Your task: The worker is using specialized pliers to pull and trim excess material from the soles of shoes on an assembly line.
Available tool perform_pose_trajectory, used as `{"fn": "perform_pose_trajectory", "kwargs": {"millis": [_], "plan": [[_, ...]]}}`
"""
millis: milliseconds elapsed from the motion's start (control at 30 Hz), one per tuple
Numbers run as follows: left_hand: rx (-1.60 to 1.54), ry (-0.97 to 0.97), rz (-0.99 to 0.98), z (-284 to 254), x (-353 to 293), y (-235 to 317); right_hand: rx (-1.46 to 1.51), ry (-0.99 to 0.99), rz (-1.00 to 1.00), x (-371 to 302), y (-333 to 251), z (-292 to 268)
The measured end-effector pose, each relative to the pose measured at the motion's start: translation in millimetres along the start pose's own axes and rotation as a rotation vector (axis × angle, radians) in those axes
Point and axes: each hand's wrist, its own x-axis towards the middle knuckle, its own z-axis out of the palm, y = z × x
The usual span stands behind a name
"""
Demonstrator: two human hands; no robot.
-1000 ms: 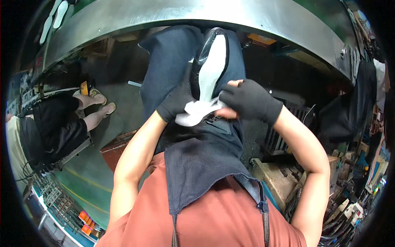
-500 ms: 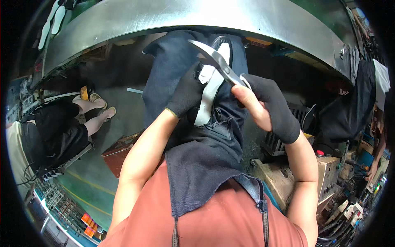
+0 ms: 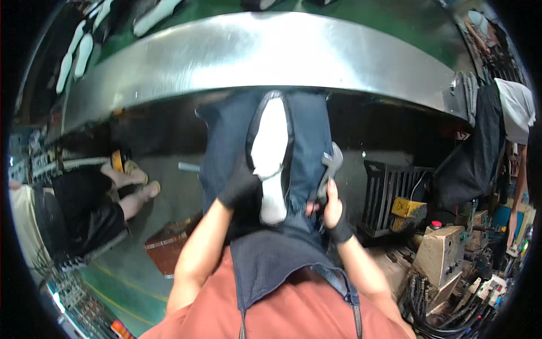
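Observation:
My left hand (image 3: pixel 240 189), in a black glove, grips the left side of a shoe (image 3: pixel 271 152) with a white sole and black rim, held upright over my dark apron (image 3: pixel 282 265). My right hand (image 3: pixel 330 210) is closed on the handles of grey scissors (image 3: pixel 332 164), just right of the shoe. The blades point up and stand apart from the sole. My forearms come up from the lower edge on both sides of the apron.
A curved steel bench edge (image 3: pixel 254 56) runs across the top, with white soles (image 3: pixel 79 51) lying beyond it. Another person's legs (image 3: pixel 132 183) are at the left. At the right stand a black ribbed box (image 3: pixel 389 195), a beige machine (image 3: pixel 440 254) and a standing person (image 3: pixel 516 113).
My right hand has dropped from above the shoe to its right side, scissors still in it. The shoe now stands straighter in my left hand, with its sole in full view.

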Motion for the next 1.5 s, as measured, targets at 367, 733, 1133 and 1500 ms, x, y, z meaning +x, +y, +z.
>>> {"fn": "perform_pose_trajectory", "kwargs": {"millis": [367,733,1133,1500], "plan": [[-0.055,-0.046,0.013,-14.6,305.5,178.1,0.176,0.037,0.198,75.0,15.1,-1.7],[0.892,0.458,0.567,4.8,476.0,134.2,-0.051,0.138,-0.047,109.6,-98.9,-2.9],[-0.109,-0.103,0.061,-49.1,470.5,179.0,-0.123,0.125,-0.26,126.5,-59.2,-4.0],[-0.519,0.463,0.11,-154.6,15.2,77.0,0.323,0.149,-0.032,41.7,-8.4,0.7]]}}
